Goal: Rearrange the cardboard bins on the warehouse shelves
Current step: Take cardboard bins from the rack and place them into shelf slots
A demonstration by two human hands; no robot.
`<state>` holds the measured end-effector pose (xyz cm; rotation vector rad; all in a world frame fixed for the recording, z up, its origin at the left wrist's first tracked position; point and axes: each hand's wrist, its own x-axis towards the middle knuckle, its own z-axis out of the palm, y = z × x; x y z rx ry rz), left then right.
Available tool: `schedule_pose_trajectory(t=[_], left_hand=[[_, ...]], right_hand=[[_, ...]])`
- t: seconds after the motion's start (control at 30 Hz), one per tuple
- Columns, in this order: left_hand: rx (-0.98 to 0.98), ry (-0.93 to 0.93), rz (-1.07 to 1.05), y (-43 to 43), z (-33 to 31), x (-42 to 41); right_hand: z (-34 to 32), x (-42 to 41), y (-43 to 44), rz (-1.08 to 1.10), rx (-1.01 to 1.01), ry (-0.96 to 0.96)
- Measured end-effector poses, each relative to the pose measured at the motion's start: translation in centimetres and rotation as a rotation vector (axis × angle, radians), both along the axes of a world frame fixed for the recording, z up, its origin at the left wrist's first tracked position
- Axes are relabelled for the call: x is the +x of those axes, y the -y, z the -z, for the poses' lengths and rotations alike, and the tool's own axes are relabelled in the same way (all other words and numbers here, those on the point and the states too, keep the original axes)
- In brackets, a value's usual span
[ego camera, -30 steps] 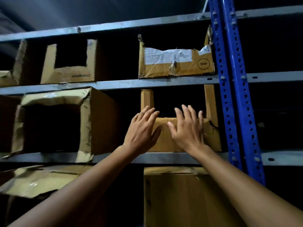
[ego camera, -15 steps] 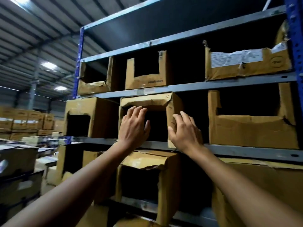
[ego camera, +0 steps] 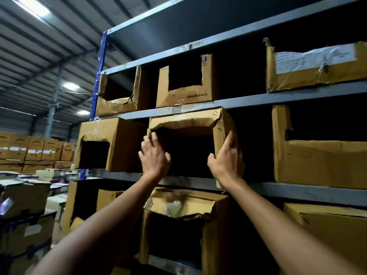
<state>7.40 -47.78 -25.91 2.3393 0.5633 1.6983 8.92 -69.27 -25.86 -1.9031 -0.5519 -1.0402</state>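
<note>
head view: the torn brown cardboard bin (ego camera: 190,122) with a big dark hole in its front sits on the grey metal shelf (ego camera: 297,192), in the middle row. it has a neighbour bin on each side. the left hand (ego camera: 155,155) is wide, with straight fingers laid on the left front edge of this bin. the right hand (ego camera: 226,159) holds the right front corner, thumb on the front strip and fingers on the side wall.

a second ago both hands lay flat on the low-front brown cardboard bin (ego camera: 317,161), which now stands off to the right with no hand on it. half a second ago the hands were up in front of the torn bin but did not hold it. now they touch it on both sides. so it looks like the person is done with the low-front bin and has begun on this one.

the torn bin's top edge is crushed and ripped, so it may bend if it gets a hard squeeze. its bottom rests on the shelf, and the right corner sticks out a bit past the shelf lip. the closed-top brown cardboard bin (ego camera: 119,135) on the left stands near, so there is little room to slide that way.
</note>
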Motion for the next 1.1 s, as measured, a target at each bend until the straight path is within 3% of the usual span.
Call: schedule_pose_trajectory(t=[0.13, 0.2, 0.43, 0.67, 0.9, 0.97, 1.1], left_hand=[[-0.5, 0.158, 0.169, -2.0, -0.9, 2.5], [-0.605, 0.18, 0.218, -2.6, -1.4, 2.6], [-0.597, 0.206, 0.208, -2.4, -1.7, 0.0], [-0.61, 0.307, 0.134, -0.8, -1.8, -8.7], [-0.75, 0.365, 0.281, -0.4, -1.4, -18.1], [-0.702, 0.34, 0.257, -1.4, -1.1, -19.5], [-0.547, 0.378, 0.157, 4.5, -1.4, -26.4]], right_hand=[[-0.7, 1.1, -1.0, -0.092, 0.066, -0.089], [-0.7, 1.4, -1.6, -0.031, 0.034, -0.031], [-0.5, -0.5, -1.2, 0.139, -0.026, 0.064], [-0.5, -7.6, 1.6, 0.117, -0.061, 0.045], [1.3, -16.1, 4.9, 0.055, -0.017, 0.051], [1.4, -18.2, 5.5, 0.033, 0.016, 0.059], [0.9, -21.8, 7.1, -0.079, 0.057, 0.097]])
